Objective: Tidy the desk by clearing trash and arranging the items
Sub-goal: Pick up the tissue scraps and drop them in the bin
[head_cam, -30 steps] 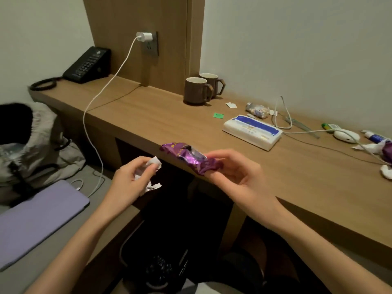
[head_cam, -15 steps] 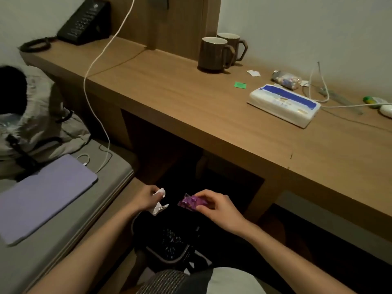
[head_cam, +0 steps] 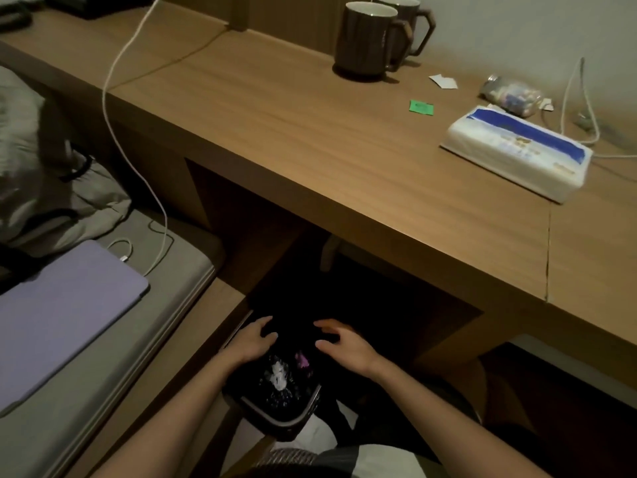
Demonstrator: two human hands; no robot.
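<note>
A dark trash bin (head_cam: 281,417) with a black liner stands on the floor under the wooden desk (head_cam: 344,160). Inside it lie a purple wrapper (head_cam: 303,360) and crumpled white paper (head_cam: 278,373). My left hand (head_cam: 250,343) hovers over the bin's left rim, fingers spread, holding nothing. My right hand (head_cam: 343,343) hovers over the right side, also open and empty. On the desk remain a green scrap (head_cam: 421,107), a white paper scrap (head_cam: 443,81) and a clear bag of small items (head_cam: 510,94).
Two brown mugs (head_cam: 367,36) stand at the back of the desk. A blue-and-white tissue pack (head_cam: 517,151) lies at the right, with white cables (head_cam: 582,105) behind it. A charger cable (head_cam: 117,108) hangs down to a purple laptop (head_cam: 58,315) on the bed at left.
Both hands have dropped to the bin and opened. The purple wrapper and white paper they held now lie inside the bin. The camera has tilted downward.
</note>
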